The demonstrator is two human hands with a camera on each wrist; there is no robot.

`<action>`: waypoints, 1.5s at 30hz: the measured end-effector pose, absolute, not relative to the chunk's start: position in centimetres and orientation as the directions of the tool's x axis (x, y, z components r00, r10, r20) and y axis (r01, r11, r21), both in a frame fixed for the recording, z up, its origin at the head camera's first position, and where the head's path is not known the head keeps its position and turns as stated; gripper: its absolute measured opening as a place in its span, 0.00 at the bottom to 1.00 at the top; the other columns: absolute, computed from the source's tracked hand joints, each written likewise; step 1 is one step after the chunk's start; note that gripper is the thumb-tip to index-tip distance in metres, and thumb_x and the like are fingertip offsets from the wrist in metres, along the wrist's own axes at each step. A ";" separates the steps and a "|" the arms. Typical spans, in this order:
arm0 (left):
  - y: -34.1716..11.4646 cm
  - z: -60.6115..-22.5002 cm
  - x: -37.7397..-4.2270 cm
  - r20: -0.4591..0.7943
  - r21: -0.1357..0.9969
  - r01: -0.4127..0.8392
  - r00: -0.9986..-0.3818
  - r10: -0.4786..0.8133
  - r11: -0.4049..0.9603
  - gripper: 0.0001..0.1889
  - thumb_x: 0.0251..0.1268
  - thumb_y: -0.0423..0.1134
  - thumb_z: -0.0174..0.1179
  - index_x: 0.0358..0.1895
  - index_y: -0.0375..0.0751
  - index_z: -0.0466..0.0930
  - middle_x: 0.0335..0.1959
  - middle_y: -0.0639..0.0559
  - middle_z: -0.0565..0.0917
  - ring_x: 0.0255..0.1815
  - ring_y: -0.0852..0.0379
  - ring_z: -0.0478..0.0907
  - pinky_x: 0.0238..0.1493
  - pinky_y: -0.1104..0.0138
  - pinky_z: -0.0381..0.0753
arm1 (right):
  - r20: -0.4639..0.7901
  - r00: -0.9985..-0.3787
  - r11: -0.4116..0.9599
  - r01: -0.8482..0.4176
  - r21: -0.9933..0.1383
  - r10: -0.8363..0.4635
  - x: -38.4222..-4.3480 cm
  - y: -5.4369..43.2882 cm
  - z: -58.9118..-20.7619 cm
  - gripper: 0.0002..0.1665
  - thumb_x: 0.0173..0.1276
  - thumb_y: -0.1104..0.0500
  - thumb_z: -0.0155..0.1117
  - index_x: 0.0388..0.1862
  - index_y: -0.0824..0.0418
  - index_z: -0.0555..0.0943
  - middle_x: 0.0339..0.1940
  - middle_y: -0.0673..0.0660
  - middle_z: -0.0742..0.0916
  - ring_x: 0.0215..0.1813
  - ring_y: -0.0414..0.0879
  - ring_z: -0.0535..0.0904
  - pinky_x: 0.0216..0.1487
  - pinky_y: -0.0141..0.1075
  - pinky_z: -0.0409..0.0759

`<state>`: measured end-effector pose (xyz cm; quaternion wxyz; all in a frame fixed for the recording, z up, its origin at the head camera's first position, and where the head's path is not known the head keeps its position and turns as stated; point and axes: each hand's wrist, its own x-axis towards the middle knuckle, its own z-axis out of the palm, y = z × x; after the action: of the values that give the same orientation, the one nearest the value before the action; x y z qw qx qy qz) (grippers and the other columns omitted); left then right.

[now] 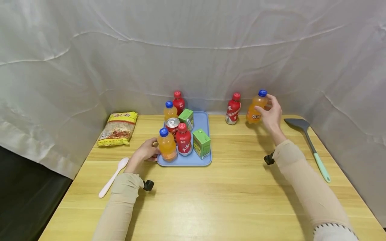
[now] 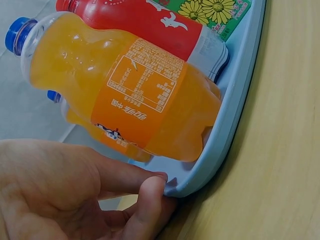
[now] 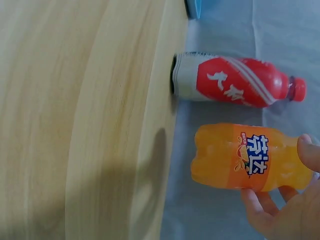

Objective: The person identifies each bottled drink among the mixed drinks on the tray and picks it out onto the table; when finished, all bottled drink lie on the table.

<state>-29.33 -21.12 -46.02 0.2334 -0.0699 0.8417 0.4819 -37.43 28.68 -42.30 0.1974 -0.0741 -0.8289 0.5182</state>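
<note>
My right hand (image 1: 271, 113) grips an orange soda bottle (image 1: 255, 108) with a blue cap near its upper half. In the right wrist view this bottle (image 3: 230, 156) hangs just off the table, its shadow apart from its base. A red bottle (image 1: 233, 110) stands upright beside it. At the left, my left hand (image 1: 147, 150) pinches the rim of a blue tray (image 1: 184, 163) between thumb and fingers, as the left wrist view shows at the tray's corner (image 2: 200, 182). Closest to those fingers stands another orange soda bottle (image 2: 135, 90) on the tray.
Also on the tray are red bottles (image 1: 184, 140), a can (image 1: 172, 124), green drink cartons (image 1: 201, 143) and a further orange bottle (image 1: 170, 112). A yellow food bag (image 1: 118, 129) and pink spoon (image 1: 113, 177) lie left, a spatula (image 1: 310, 142) right. A grey curtain (image 1: 193, 67) hangs behind.
</note>
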 end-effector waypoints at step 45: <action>-21.0 -45.8 -29.4 -0.451 0.782 -0.333 -0.886 0.110 0.527 0.27 0.73 0.24 0.55 0.73 0.37 0.65 0.40 0.43 0.79 0.31 0.57 0.79 0.28 0.72 0.85 | 0.264 -0.899 0.495 -0.061 -0.867 0.351 -39.6 28.4 -44.6 0.39 0.78 0.49 0.64 0.83 0.50 0.63 0.74 0.61 0.75 0.74 0.55 0.72 0.80 0.46 0.72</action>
<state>-29.39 -21.04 -45.84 0.2295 -0.0661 0.8431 0.4818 -39.58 28.43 -44.57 0.2081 -0.0862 -0.8391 0.4952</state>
